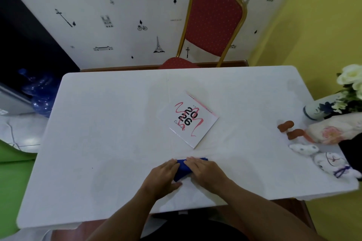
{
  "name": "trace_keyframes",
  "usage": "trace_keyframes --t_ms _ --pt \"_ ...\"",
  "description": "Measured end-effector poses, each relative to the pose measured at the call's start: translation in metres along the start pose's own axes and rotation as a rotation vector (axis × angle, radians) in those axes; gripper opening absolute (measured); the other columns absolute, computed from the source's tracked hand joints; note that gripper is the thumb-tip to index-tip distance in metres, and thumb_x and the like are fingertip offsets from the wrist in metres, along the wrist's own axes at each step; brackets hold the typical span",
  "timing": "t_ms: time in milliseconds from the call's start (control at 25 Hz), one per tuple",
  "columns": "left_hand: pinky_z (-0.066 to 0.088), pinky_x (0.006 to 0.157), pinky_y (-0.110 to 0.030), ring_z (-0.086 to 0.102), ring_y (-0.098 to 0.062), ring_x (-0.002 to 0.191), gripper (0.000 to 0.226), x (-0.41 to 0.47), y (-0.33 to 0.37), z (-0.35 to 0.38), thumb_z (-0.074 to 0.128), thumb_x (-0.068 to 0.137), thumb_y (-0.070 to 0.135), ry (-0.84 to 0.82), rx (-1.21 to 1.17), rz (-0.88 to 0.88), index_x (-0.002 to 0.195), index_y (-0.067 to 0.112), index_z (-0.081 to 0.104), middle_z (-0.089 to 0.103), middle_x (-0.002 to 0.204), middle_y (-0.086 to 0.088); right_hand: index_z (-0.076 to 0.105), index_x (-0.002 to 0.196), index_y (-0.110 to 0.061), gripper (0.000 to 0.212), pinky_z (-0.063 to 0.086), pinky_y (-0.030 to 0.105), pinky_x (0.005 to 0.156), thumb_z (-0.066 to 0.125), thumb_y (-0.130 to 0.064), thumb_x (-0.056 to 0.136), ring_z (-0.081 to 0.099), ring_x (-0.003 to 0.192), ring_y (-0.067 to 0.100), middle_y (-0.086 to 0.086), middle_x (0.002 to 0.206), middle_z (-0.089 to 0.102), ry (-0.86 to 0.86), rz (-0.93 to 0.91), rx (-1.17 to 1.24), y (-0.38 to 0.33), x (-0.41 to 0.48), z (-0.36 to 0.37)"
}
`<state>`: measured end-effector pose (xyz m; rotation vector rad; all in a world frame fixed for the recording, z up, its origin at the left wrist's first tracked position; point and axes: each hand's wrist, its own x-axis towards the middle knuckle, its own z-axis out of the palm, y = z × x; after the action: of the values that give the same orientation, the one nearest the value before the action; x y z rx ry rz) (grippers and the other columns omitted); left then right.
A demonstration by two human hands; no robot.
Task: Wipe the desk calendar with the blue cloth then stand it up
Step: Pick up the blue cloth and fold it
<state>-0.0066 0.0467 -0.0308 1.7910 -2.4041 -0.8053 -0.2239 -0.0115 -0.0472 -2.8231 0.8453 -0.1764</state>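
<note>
A white desk calendar (191, 120) printed "2026" with a pink ribbon design lies flat and turned at an angle near the middle of the white table (101, 123). Nearer to me, a folded blue cloth (183, 170) lies on the table just below the calendar. My left hand (163, 177) rests on the cloth's left end with its fingers curled against it. My right hand (203, 170) lies over the cloth's right part, palm down. Most of the cloth is hidden under the two hands. Neither hand touches the calendar.
A red chair with a gold frame (212, 23) stands behind the far edge. Along the right edge are a blue-and-white vase of white flowers (321, 108), two brown pieces (291, 129), a floral pouch (333, 133) and small white stuffed toys (321, 157).
</note>
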Motion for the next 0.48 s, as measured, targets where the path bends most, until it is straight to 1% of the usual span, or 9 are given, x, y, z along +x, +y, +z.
trace_keyframes --t_ms 80,120,200,280,360,400,480 --pt "0.048 0.090 -0.032 0.062 -0.025 0.107 0.038 0.007 0.001 -0.003 0.057 0.089 0.029 0.059 -0.010 -0.002 0.124 0.015 0.057 0.064 0.124 -0.008 0.073 0.115 -0.004 0.044 0.065 0.032 0.072 0.086 -0.015 0.074 0.077 0.084 0.022 0.011 0.104 0.079 0.049 -0.002 0.075 0.004 0.003 -0.005" --pt "0.048 0.086 -0.031 0.063 -0.024 0.102 0.033 0.010 0.001 -0.007 0.055 0.090 0.026 0.072 -0.023 -0.011 0.122 0.015 0.058 0.067 0.118 -0.007 0.072 0.115 -0.005 0.042 0.065 0.032 0.072 0.083 -0.015 0.076 0.076 0.081 0.022 0.010 0.102 0.079 0.058 0.030 0.130 0.004 0.005 -0.009" --pt "0.049 0.084 -0.029 0.064 -0.021 0.097 0.033 0.018 -0.002 -0.014 0.054 0.092 0.027 0.099 -0.059 -0.009 0.123 0.018 0.058 0.068 0.115 -0.003 0.070 0.120 -0.006 0.044 0.064 0.031 0.079 0.081 -0.017 0.079 0.075 0.082 0.024 0.010 0.104 0.078 0.053 0.124 0.215 0.002 0.011 -0.013" --pt "0.048 0.085 -0.024 0.065 -0.018 0.097 0.034 0.025 -0.007 -0.021 0.057 0.091 0.029 0.122 -0.105 0.010 0.124 0.021 0.057 0.070 0.115 -0.001 0.066 0.128 -0.006 0.050 0.061 0.032 0.084 0.082 -0.021 0.082 0.076 0.088 0.026 0.011 0.110 0.077 0.055 0.210 0.252 -0.003 0.022 -0.014" --pt "0.045 0.085 -0.020 0.065 -0.017 0.099 0.037 0.030 -0.012 -0.028 0.058 0.090 0.033 0.141 -0.154 0.005 0.125 0.023 0.057 0.070 0.117 0.001 0.062 0.135 -0.006 0.049 0.061 0.035 0.088 0.076 -0.022 0.091 0.075 0.093 0.030 0.014 0.116 0.076 0.023 0.270 0.308 -0.006 0.036 -0.016" --pt "0.044 0.088 -0.021 0.065 -0.018 0.103 0.042 0.032 -0.017 -0.032 0.057 0.089 0.037 0.149 -0.158 -0.014 0.128 0.023 0.055 0.068 0.121 0.001 0.059 0.138 -0.006 0.047 0.060 0.036 0.091 0.071 -0.023 0.096 0.074 0.097 0.031 0.015 0.119 0.074 -0.003 0.288 0.330 -0.005 0.041 -0.017" --pt "0.043 0.098 -0.027 0.056 -0.020 0.122 0.057 0.036 -0.029 -0.041 0.051 0.089 0.049 0.141 -0.144 -0.094 0.139 0.023 0.045 0.057 0.139 0.001 0.054 0.142 -0.008 0.046 0.058 0.036 0.095 0.063 -0.028 0.101 0.072 0.102 0.029 0.013 0.122 0.073 -0.056 0.333 0.361 0.001 0.048 -0.023"
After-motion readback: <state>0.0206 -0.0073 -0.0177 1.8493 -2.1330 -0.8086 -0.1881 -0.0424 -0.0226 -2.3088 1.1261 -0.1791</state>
